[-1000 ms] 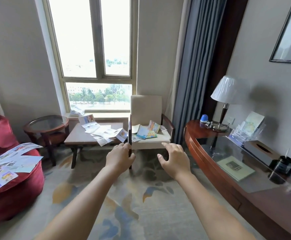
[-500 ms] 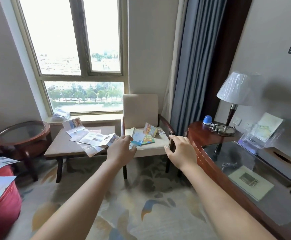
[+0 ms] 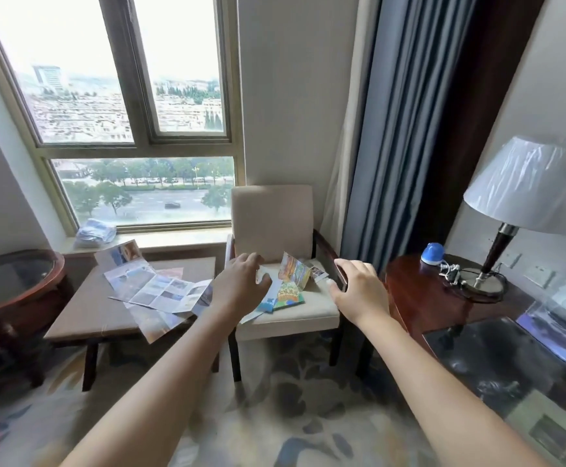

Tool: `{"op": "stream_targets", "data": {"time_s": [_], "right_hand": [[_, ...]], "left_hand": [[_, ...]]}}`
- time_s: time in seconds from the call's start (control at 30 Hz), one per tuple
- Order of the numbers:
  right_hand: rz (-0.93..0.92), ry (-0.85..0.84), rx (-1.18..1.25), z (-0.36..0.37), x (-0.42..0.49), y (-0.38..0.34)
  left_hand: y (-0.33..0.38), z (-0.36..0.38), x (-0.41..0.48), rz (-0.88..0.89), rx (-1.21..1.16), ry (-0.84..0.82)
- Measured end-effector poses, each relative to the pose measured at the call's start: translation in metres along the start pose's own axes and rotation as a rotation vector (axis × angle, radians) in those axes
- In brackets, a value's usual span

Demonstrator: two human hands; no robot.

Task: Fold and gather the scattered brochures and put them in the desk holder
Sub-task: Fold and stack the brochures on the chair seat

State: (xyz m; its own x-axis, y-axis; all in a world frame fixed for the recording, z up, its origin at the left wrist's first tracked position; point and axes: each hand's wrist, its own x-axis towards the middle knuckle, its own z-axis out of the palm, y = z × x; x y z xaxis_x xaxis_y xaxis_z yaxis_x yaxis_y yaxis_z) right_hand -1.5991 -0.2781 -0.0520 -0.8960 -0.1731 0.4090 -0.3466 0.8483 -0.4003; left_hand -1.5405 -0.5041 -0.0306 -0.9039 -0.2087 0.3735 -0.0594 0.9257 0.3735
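A beige chair (image 3: 308, 310) stands far off by the window (image 3: 133, 96), a blue-grey curtain (image 3: 392, 129) on its right. A low brown table (image 3: 82, 315) is left of it; a dark desk (image 3: 419, 298) with a white lamp (image 3: 524, 187) is right. Bright brochures (image 3: 291, 284) lie half folded on the chair seat. Pale brochures (image 3: 160, 291) lie spread open on the table. The clear holder (image 3: 564, 321) sits on the desk. The left hand (image 3: 241, 288) and right hand (image 3: 359, 293) hover near the seat, fingers loose, holding nothing.

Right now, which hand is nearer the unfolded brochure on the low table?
Left. The left hand hovers just right of the unfolded brochure, over the left edge of the chair; the right hand is farther right, at the seat's other side.
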Motion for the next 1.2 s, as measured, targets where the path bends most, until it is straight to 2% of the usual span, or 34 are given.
{"op": "stream_targets", "data": {"time_s": [0.53, 0.67, 0.93, 1.2], "right_hand": [[0.081, -0.13, -0.034, 0.17, 0.22, 0.039], [0.106, -0.11, -0.03, 0.202, 0.279, 0.043], [0.15, -0.17, -0.038, 0.267, 0.363, 0.068], [0.142, -0.321, -0.026, 0.362, 0.439, 0.115]], "left_hand": [[-0.107, 0.133, 0.252, -0.087, -0.031, -0.107], [-0.132, 0.161, 0.314, -0.073, -0.031, -0.13], [-0.165, 0.221, 0.403, -0.083, -0.076, -0.195], [-0.184, 0.323, 0.465, -0.147, -0.018, -0.294]]}}
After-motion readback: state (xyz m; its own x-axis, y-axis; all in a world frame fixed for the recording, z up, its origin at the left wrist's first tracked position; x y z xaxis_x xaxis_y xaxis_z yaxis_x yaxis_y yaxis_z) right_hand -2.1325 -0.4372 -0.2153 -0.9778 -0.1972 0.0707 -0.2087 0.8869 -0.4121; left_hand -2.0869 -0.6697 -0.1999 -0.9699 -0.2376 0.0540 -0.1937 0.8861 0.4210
